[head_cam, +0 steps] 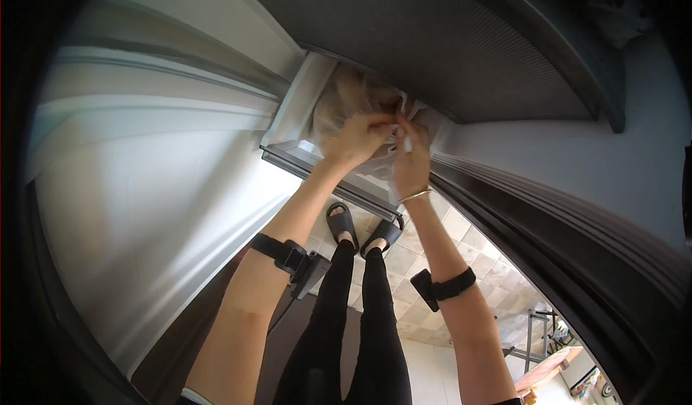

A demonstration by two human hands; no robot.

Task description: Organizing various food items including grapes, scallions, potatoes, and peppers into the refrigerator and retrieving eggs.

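Both of my hands meet over a translucent plastic bag [332, 115] that sits in a pale, box-like recess under a dark panel. My left hand [365, 137] pinches a gathered bit of the bag between its fingertips. Close beside it, my right hand [412, 153], with a thin bracelet at the wrist, grips the bag's gathered top, from which white strips [404, 102] stick up. The bag holds something brownish that cannot be made out. Black straps with small devices are around both forearms.
A dark ribbed panel [432, 42] overhangs the hands. A dark-edged frame or sill [346, 191] lies just below the bag, above my slippered feet [341, 222]. White panelling [162, 188] stands at left, a dark door frame [513, 248] at right. Beyond are floor tiles and a metal stand [530, 334].
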